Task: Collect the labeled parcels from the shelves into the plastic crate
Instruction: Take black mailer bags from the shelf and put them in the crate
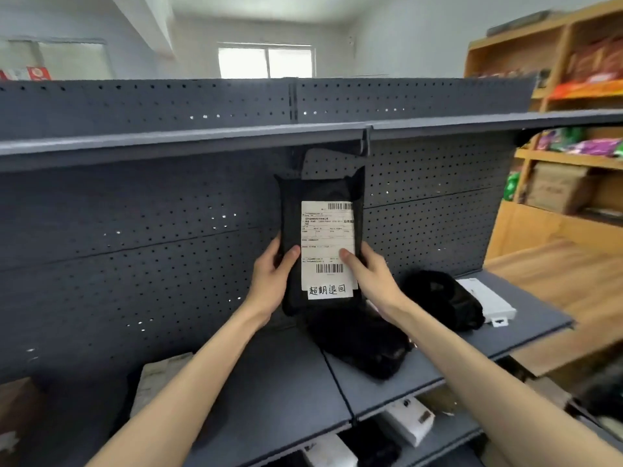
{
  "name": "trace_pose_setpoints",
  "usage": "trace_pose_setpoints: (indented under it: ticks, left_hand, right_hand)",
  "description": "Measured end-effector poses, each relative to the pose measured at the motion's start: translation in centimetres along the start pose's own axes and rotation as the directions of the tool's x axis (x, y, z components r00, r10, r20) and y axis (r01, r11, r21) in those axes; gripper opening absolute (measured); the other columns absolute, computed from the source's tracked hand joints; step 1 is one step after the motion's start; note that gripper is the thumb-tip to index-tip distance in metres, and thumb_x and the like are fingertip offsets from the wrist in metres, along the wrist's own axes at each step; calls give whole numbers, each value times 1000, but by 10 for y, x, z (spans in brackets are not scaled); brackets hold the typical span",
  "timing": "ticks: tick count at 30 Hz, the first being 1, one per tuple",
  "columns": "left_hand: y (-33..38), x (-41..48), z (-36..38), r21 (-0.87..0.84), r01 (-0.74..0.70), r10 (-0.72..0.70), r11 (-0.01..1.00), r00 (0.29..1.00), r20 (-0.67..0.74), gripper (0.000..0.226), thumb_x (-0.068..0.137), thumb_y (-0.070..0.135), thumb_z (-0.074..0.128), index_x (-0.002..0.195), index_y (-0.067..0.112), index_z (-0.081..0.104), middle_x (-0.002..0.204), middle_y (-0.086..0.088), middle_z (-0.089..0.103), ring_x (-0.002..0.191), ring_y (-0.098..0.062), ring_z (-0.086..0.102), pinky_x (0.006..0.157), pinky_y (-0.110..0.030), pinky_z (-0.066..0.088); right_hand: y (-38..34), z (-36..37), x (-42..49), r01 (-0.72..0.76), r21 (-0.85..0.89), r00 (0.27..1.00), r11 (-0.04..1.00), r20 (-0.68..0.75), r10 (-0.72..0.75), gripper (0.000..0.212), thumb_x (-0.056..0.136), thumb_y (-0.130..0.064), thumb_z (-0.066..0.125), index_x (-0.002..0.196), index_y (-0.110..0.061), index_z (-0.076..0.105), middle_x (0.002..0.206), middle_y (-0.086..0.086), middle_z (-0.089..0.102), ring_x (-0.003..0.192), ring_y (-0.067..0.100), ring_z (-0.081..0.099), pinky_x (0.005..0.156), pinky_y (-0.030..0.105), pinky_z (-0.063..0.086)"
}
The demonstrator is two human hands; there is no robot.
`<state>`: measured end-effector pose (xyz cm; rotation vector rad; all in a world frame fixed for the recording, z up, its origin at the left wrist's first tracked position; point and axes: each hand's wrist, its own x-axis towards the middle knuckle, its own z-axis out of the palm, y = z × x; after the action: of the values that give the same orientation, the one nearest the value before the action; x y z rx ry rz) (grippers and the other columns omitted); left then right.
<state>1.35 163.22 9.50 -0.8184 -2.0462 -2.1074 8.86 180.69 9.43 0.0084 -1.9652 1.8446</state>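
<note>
Two bare forearms (188, 382) reach up from the bottom edge to a black parcel (320, 190) held in the air in front of the grey pegboard (135, 230).

Left of the parcel and lower, a pale flat package (158, 375) lies on the middle shelf (286, 382), partly behind the left forearm.

The left hand (269, 278) grips the parcel's left edge, thumb on the front. The right hand (367, 274) grips the right edge, thumb pressed on the white label (327, 237). The fingers of both are hidden behind the parcel.

The parcel stands upright, its long axis vertical and the label facing the camera, with a handwritten strip (330, 290) at the label's lower end. Its top reaches just under the upper shelf (202, 139). The fine print is too small to read.

Directly below the parcel a black bag (364, 345) lies on the middle shelf, and the parcel's lower end is hard to tell apart from it. Below that, the lower shelf holds white boxes (408, 423), one of them cut off by the frame.

Right of the parcel lie another black bundle (445, 298) and a flat white box (488, 298), touching. Further right, wooden shelving (505, 230) holds a cardboard box (556, 187) and blurred colourful packets (593, 146).
</note>
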Motion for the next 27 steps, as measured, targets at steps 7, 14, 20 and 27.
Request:
trace_pose_setpoints:
  ticks: [7,14,20,27]
  left_hand:
    - [4,0,127,-189,55,0,980,960,279,32,104,20,55,135,17,60,123,13,70,116,-2,64,98,-18,51]
    - [18,-40,258,-328,97,109,940,825,554,35,106,13,49,141,14,55,128,8,66,115,3,62,92,-11,48]
    - [17,-93,347,-333,205,101,920,700,707,42,108,18,46,150,14,45,123,15,64,102,16,62,82,-8,48]
    - [16,-104,435,-318,265,95,910,615,783,32,107,21,48,139,26,51,120,22,65,105,12,63,85,-11,51]
  right_hand:
    - [-18,-104,-52,-14,-108,930,994,-367,-26,21,102,-18,53,122,-15,60,116,2,71,102,15,70,78,26,58]
    - [-41,-188,-144,-77,-181,735,981,-675,-67,26,103,-20,51,129,-16,56,119,2,70,104,16,70,83,29,59]
    - [-42,-245,-211,-166,-281,562,945,-814,-144,18,102,-19,53,117,-27,60,114,-1,70,103,18,70,79,30,59]
    - [-27,-326,-230,-200,-290,453,936,-875,-174,19,101,-21,54,119,-26,59,112,-6,70,98,10,70,78,30,59]
